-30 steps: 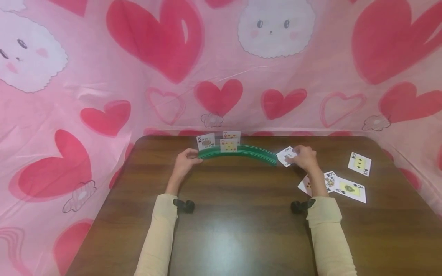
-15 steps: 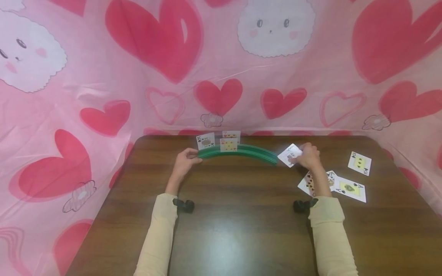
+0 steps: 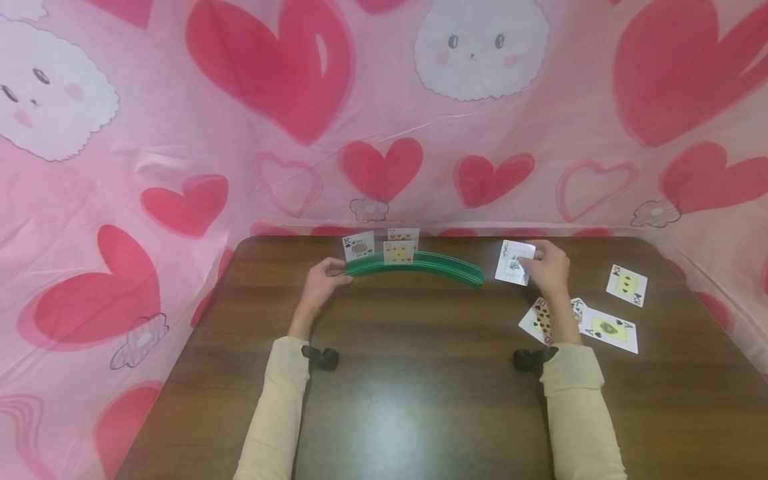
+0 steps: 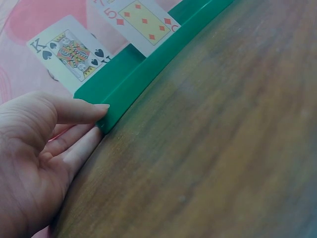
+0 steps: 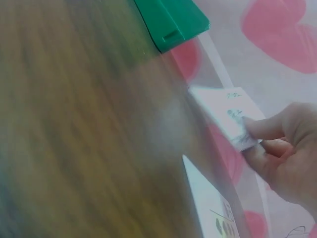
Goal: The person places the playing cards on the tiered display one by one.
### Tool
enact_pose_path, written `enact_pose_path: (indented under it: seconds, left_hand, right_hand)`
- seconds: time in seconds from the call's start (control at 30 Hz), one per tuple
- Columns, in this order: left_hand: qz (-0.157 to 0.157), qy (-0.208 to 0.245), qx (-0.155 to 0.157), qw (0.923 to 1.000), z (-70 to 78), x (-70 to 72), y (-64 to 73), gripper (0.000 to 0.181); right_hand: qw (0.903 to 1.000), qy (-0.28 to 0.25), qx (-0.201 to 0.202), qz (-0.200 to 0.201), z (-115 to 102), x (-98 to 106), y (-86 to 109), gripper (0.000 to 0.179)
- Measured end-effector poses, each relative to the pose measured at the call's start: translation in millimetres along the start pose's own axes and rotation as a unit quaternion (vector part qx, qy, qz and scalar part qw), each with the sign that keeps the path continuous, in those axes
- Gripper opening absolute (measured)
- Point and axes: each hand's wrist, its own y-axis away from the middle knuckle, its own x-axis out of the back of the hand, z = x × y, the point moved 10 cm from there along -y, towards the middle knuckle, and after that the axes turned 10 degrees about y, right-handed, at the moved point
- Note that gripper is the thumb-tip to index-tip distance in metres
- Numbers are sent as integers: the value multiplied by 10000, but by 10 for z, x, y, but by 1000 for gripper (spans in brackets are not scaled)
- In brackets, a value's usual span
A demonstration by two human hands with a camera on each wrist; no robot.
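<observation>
A curved green card holder [image 3: 447, 266] stands near the back edge of the table. My left hand [image 3: 321, 283] pinches its left end, thumb on the front side in the left wrist view. In the holder stand the king of spades [image 4: 74, 55] and the five of diamonds [image 4: 143, 22], with a red seven [image 3: 408, 234] partly hidden behind the five. Off the holder's right end, my right hand [image 3: 549, 269] pinches a mostly white playing card [image 3: 509, 261] between thumb and fingers. Small dark printing runs along that card's corner; blur hides the details.
To the right on the brown table [image 3: 408, 387] lie a ten [image 3: 534, 323], a partly covered king [image 3: 577, 308], an ace of spades [image 3: 612, 330] and a separate card with a yellow centre [image 3: 627, 285]. A pink heart-print cloth [image 3: 384, 100] hangs behind.
My right hand has drawn the white card rightward, away from the holder's end, and turned it more upright. The left hand and the standing cards have stayed put.
</observation>
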Motion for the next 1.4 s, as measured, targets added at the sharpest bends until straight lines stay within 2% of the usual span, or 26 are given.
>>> enact_pose_path:
  seconds: [0.13, 0.27, 0.43, 0.5, 0.57, 0.7, 0.73, 0.8, 0.83, 0.93, 0.97, 1.03, 1.1, 1.13, 1.17, 1.3, 1.33, 1.4]
  left_hand:
    - [-2, 24, -23, 10000, 8, -3, 4, 32]
    - [-22, 35, -31, 10000, 4, -6, 7, 33]
    - [-22, 53, -40, 10000, -1, -7, 4, 33]
    - [-4, 59, -35, 10000, -1, -4, 5, 33]
    - [-10, 91, -36, 10000, 2, -6, 3, 33]
    - [1, 104, -31, 9999, 12, -9, -1, 33]
    - [-2, 100, -35, 9999, 16, -10, -2, 34]
    - [21, 83, -31, 10000, 16, -7, -5, 35]
    - [24, 88, -33, 10000, 17, -7, -7, 35]
    - [21, 116, -44, 9999, 15, -6, -14, 36]
    - [34, 123, -36, 9999, 12, -4, -16, 35]
    - [-1, 104, -30, 9999, 10, -7, -17, 35]
    - [-15, 92, -10, 10000, 4, -7, -15, 34]
    - [-20, 64, -4, 10000, 3, -6, -13, 34]
    - [-34, 66, -2, 10000, 4, -7, -12, 34]
    - [-15, 62, 29, 10000, 2, 3, -8, 34]
    - [-21, 61, 36, 10000, 2, 2, -8, 34]
    - [-27, 100, 54, 9999, -1, 0, -8, 35]
  right_hand:
    - [9984, -186, -524, -21, 76, 50, 11, 38]
    - [9967, -429, -696, 9, 77, 80, 13, 36]
    - [9876, -1404, -698, -49, 29, 69, -2, 34]
    - [9773, -2006, -665, -150, -6, 59, -13, 30]
    - [9594, -2710, -730, -267, -26, 48, -25, 25]
    - [9328, -3523, -697, -303, -114, 103, -39, 21]
    - [9215, -3811, -670, -340, -106, 94, -67, 20]
    - [9197, -3868, -587, -326, -164, 136, -76, 24]
    - [9093, -4102, -591, -373, -137, 115, -115, 24]
    - [9086, -4123, -533, -395, -117, 119, -189, 26]
    - [9112, -4073, -512, -350, -123, 134, -201, 28]
    - [9029, -4257, -472, -364, -76, 110, -265, 25]
    - [9037, -4246, -446, -311, -134, 154, -246, 25]
    - [8996, -4339, -386, -308, -199, 187, -220, 25]
    - [8995, -4350, -329, -263, -283, 233, -180, 25]
    - [9035, -4279, -105, -200, -734, 452, 40, 19]
    - [8992, -4369, -94, -208, -795, 471, 67, 17]
    - [8966, -4422, -126, -212, -885, 494, 106, 13]
